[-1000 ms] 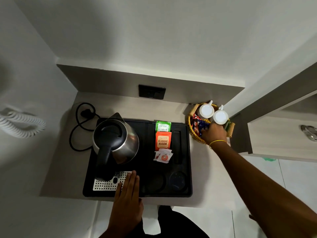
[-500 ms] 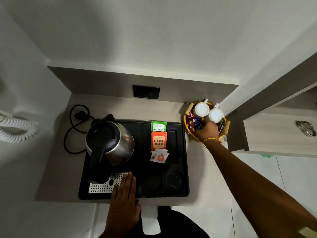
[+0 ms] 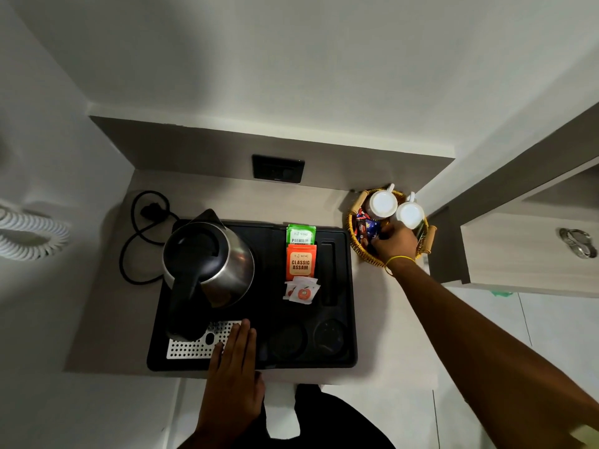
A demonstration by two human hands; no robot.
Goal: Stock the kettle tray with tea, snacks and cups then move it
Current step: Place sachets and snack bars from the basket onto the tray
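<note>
A black kettle tray (image 3: 343, 358) lies on the counter with a steel kettle (image 3: 210, 264) at its left. Green tea packets (image 3: 300, 234), orange Classic Assam packets (image 3: 300, 262) and small white sachets (image 3: 301, 290) fill its middle slot. Two round cup recesses (image 3: 308, 338) at the front right hold nothing. My left hand (image 3: 235, 364) rests flat on the tray's front edge, beside the perforated drip plate (image 3: 194, 345). My right hand (image 3: 393, 243) reaches into a wicker basket (image 3: 351, 234) holding two white cups (image 3: 397, 207) and snack packets (image 3: 368, 229); its fingers curl among the snacks, grip unclear.
A black power cord (image 3: 142, 234) loops on the counter left of the tray. A wall socket (image 3: 278, 168) sits behind. A wooden cabinet with a metal handle (image 3: 578, 243) stands at the right. A white coiled cord (image 3: 32, 234) hangs at the far left.
My right hand has shifted slightly inside the basket toward the snack packets. My left hand stays on the tray's front edge.
</note>
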